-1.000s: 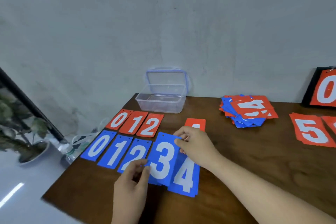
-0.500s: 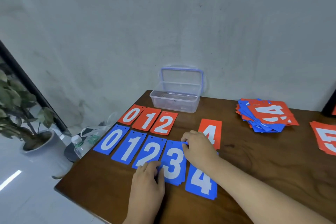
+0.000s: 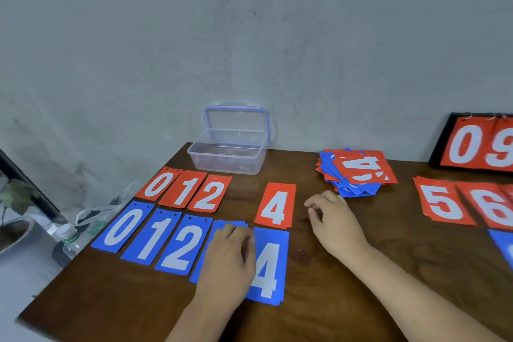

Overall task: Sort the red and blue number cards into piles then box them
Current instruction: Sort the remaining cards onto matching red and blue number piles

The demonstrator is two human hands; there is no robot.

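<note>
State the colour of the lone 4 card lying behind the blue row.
Red, white numeral; head view.

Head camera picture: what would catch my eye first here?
Two rows of big number cards near the table's left end: red cards 0, 1, 2 and then 4 behind, blue cards in front. The left hand rests on the blue row, covering a card. A messy pile of mixed cards lies farther back right, beside a clear box.

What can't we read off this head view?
- Blue card under the left hand: its number is covered by the hand.
- Cards at the right edge, beside the red 5: cut off by the frame, as is a blue card below.
- Mixed pile: only the top red 4 reads; lower cards are overlapped.
- Right hand: curled, fingertips unclear; whether it holds anything can't be told.
</note>
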